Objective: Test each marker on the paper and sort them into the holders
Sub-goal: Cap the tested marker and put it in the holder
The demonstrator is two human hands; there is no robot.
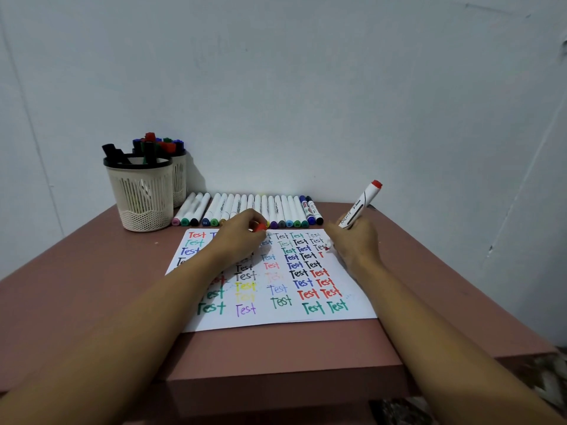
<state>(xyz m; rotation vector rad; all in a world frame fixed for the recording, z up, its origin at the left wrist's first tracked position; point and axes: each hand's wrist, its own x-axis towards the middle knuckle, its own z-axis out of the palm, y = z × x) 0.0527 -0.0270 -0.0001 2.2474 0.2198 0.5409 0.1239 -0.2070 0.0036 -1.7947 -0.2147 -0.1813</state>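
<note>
Near the paper's point(270, 320) right edge the right hand point(356, 240) grips a red marker point(363, 202), tip down to write, while the left hand point(239, 236) rests on the paper, pinching the cap point(260, 227), likely for recapping.

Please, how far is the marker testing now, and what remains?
Done: the paper is nearly filled with "Test" words; the front holder and back holder contain markers. In hand: the right hand writes with a red marker, the left hand pinches its red cap. Left: the row of markers behind the paper is not yet in holders.
</note>
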